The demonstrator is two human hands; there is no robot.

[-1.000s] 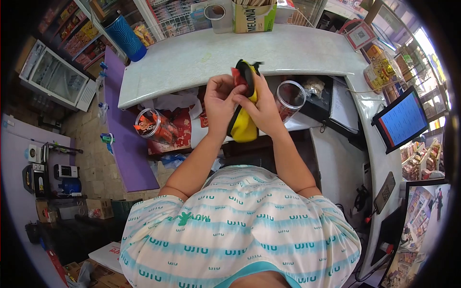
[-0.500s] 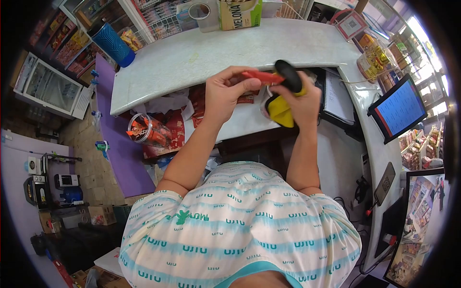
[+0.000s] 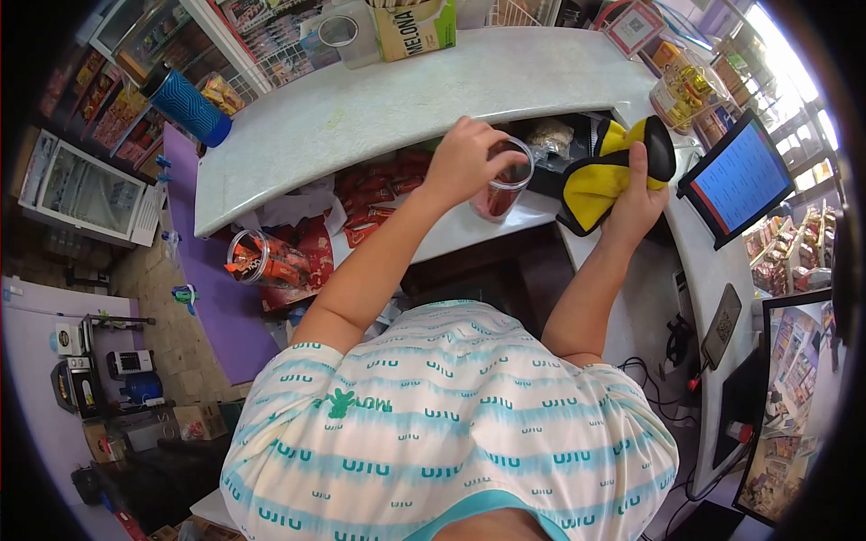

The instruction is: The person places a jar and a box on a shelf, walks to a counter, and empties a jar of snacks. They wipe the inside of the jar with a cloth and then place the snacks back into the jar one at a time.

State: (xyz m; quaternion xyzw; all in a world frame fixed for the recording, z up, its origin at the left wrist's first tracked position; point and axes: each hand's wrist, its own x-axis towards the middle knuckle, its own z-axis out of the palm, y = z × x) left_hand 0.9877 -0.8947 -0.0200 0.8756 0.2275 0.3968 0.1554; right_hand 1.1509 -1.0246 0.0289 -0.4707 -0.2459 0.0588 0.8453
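My left hand [image 3: 468,169] is at the mouth of a clear plastic jar [image 3: 494,200] with something red inside. Its thumb and fingers are bent but apart at the rim, and nothing shows between them. In my right hand [image 3: 632,206] is a soft yellow and black pouch-like thing [image 3: 597,187], its folds spread to both sides of my thumb. Several red packets [image 3: 369,194] lie on the shelf under the counter, left of the jar. A second clear jar [image 3: 267,259], lying tilted further left, holds orange-red packets.
The pale counter [image 3: 406,99] curves above the shelf. On it stand a blue bottle [image 3: 188,106], a Melona box [image 3: 412,32] and a tablet [image 3: 741,183]. A clear bag [image 3: 549,137] lies behind the jar. At right is a monitor [image 3: 787,406].
The red packet no longer shows between my hands. My left hand has moved right to the jar's mouth, and my right hand has carried the yellow and black pouch-like thing right.
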